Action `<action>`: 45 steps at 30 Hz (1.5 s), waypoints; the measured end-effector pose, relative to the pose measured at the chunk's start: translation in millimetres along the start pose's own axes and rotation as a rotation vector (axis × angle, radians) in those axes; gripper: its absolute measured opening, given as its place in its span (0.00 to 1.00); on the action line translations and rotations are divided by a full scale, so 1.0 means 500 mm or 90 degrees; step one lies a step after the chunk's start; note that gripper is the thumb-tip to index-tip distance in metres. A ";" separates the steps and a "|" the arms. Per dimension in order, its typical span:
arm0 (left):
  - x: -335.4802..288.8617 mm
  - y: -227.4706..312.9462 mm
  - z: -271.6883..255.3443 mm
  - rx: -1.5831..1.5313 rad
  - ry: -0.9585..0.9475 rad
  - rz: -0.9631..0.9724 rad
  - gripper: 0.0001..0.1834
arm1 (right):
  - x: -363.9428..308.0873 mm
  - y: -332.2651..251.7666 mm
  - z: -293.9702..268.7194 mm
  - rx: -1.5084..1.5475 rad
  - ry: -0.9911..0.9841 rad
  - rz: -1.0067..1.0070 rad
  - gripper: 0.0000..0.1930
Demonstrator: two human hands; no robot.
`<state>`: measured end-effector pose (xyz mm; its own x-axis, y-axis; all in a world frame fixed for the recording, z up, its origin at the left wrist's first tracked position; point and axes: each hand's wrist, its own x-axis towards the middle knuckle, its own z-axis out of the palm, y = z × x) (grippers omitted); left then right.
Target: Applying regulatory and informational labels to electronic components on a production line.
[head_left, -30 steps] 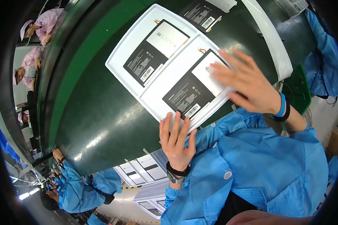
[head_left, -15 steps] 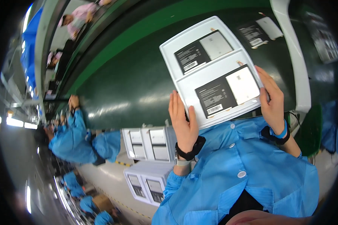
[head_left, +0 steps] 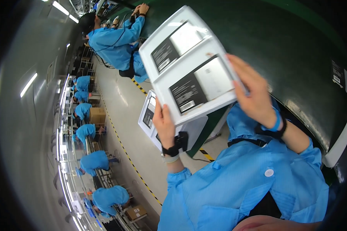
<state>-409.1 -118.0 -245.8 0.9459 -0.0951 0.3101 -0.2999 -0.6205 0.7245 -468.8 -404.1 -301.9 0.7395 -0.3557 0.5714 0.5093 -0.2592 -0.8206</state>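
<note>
I hold a white tray (head_left: 189, 63) up in the air with both hands, above the edge of the dark green belt (head_left: 297, 50), so it rests on nothing. My left hand (head_left: 164, 125) grips the near left edge, thumb on top and the other fingers hidden below, so it is closed on the rim. My right hand (head_left: 254, 94) lies over the near right corner with the fingers spread flat along the side and curled on the edge; I think this wide grip keeps the thin tray from bending or tilting. The tray is a shallow moulded plastic shape, smooth and a little glossy, with rounded corners and two sunken pockets. In each pocket lies one flat rectangular pack (head_left: 202, 86), part matt black and part pale grey, and the second pack (head_left: 175, 44) is in the far pocket. Both sit snug inside, so they do not slide although the tray leans. Below the tray, near my left wrist, a stack of similar white trays (head_left: 150, 113) stands beside the belt. On the far left, other people in blue coats (head_left: 115, 42) work along a long line.
</note>
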 end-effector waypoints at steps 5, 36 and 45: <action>-0.102 -0.214 -0.161 0.031 0.068 -0.110 0.25 | -0.032 0.056 0.236 0.160 -0.152 0.023 0.26; -0.252 -0.517 -0.265 0.073 0.159 -0.468 0.20 | -0.047 0.540 0.260 -0.019 -0.190 0.442 0.18; -0.260 -0.542 -0.273 0.022 0.142 -0.439 0.21 | -0.022 0.549 0.299 0.266 -0.113 0.540 0.18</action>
<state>-467.8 168.9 -398.4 0.8699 0.4851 -0.0890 0.3625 -0.5066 0.7823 -271.3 -337.3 -535.2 0.9722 -0.1279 -0.1960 -0.1356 0.3748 -0.9171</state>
